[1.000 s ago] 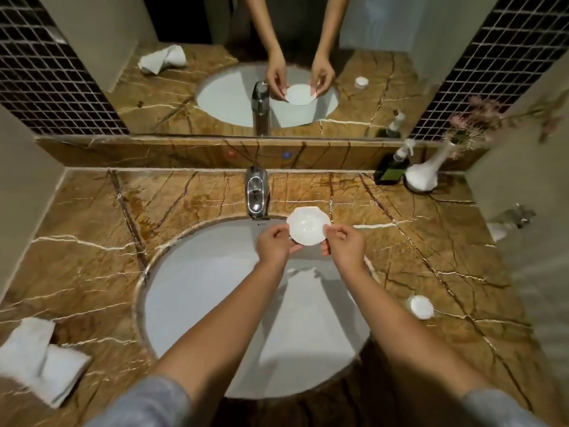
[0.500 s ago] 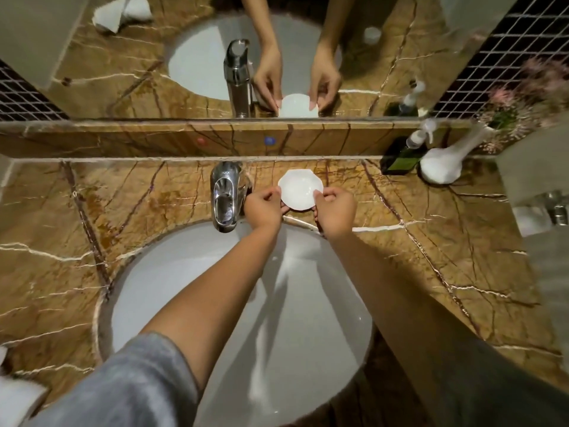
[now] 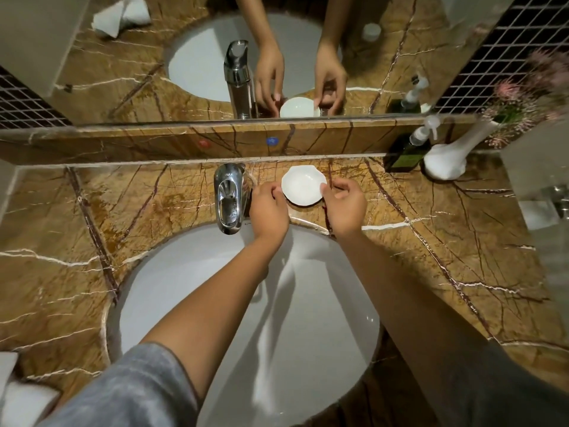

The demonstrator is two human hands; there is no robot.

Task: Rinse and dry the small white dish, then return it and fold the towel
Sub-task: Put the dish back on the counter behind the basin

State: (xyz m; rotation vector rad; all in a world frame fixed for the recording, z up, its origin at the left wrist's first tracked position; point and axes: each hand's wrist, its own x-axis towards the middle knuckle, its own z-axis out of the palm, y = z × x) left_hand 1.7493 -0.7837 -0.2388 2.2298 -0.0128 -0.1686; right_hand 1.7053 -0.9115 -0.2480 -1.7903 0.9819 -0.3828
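The small white dish [image 3: 303,186], scalloped at the rim, rests on the brown marble counter [image 3: 123,211] behind the sink, just right of the faucet [image 3: 229,198]. My left hand [image 3: 269,206] has its fingertips at the dish's left edge. My right hand [image 3: 345,204] pinches the right edge with thumb and fingers. The mirror reflection shows both hands' fingers against the dish, which sits flat on the counter. The white towel [image 3: 18,392] lies crumpled at the counter's front left corner, partly cut off by the frame.
The white oval sink [image 3: 184,288] lies below my forearms. A dark pump bottle [image 3: 406,152] and a white vase [image 3: 446,158] with pink flowers stand at the back right. A mirror [image 3: 154,72] runs along the back ledge.
Both hands carried the dish from above the sink's back rim farther back and set it down on the counter beside the faucet. My head leaned forward and closer.
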